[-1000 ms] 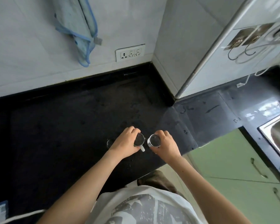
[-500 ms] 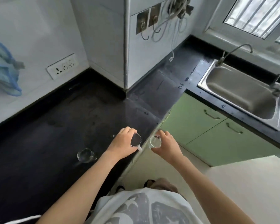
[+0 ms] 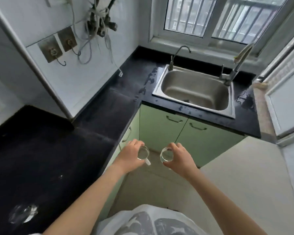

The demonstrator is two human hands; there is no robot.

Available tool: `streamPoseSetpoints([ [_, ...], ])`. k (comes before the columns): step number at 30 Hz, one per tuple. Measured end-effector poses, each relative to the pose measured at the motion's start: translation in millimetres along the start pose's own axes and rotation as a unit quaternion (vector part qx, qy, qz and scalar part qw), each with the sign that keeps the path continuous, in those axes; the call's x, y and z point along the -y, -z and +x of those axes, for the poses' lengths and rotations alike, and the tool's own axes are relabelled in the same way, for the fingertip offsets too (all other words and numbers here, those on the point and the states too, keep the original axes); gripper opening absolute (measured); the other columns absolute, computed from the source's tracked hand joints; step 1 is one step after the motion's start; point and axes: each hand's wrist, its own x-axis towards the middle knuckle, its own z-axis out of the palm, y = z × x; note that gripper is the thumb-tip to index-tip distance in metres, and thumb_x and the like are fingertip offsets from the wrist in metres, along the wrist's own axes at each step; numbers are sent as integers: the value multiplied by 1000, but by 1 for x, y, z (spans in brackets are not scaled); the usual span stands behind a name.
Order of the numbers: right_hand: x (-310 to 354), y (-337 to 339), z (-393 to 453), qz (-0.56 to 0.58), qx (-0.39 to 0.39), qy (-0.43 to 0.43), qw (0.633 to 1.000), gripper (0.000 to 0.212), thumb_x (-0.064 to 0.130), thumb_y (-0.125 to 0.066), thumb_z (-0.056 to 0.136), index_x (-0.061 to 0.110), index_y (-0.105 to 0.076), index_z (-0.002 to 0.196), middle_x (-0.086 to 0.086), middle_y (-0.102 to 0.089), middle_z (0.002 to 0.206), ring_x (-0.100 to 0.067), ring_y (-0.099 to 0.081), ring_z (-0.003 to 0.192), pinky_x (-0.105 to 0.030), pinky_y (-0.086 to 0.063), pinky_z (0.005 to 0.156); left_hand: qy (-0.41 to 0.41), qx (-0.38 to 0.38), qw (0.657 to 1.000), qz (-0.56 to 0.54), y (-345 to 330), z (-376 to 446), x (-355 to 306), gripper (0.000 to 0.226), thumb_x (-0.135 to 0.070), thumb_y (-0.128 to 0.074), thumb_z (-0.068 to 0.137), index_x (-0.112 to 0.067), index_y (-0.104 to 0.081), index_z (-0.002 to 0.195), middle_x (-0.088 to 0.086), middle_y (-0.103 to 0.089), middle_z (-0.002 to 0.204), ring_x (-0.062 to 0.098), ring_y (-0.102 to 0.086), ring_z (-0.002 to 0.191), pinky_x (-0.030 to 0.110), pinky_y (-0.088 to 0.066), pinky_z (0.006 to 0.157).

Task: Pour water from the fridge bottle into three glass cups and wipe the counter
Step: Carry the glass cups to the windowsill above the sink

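My left hand grips a glass cup with a small handle, held in the air just past the edge of the black counter. A second glass cup is held by my right hand beside it, over the floor in front of the green cabinets. Both cups stay upright. The third glass cup stands on the counter at the lower left, blurred. No bottle or cloth is in view.
A steel sink with two taps sits in the counter under the window, with water drops around it. Green cabinet doors stand below. Wall hooks and hanging cables are at the upper left. A white door is at the right.
Both hands lifted their cups off the counter and carried them right, out over the floor. My view swung right from the counter corner to the sink; the third cup stayed behind.
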Motion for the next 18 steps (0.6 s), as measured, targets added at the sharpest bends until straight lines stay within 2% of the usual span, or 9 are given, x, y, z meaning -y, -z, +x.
streamPoseSetpoints([
  [3,-44,30,0,1,-17,-28,999,47,31,-74,74,15,-52,113,-4,-51,106,-24,-53,101,-34,-47,79,-33,9,999,6,-21,38,-42,51,-26,-74,77,-13,-55,123,1,-55,118,17,-50,111,29,-44,94],
  [7,-99,67,-4,7,-40,-70,997,43,29,-71,79,12,-52,113,-6,-51,107,-24,-53,101,-35,-46,79,-76,17,997,6,-50,86,-96,51,-22,-76,74,-11,-57,120,1,-56,112,18,-51,105,17,-36,83],
  [11,-147,95,-8,8,-61,-114,992,43,28,-70,79,12,-52,115,-6,-51,109,-24,-53,101,-36,-47,82,-122,51,991,1,-77,129,-142,54,-22,-78,73,-9,-57,122,2,-57,112,19,-52,108,21,-39,90],
  [18,-206,127,5,21,-93,-160,983,42,30,-71,78,13,-53,113,-6,-51,106,-24,-52,99,-34,-46,80,-175,97,980,-11,-109,201,-194,54,-23,-80,71,-8,-58,119,5,-57,110,21,-52,106,29,-43,92],
])
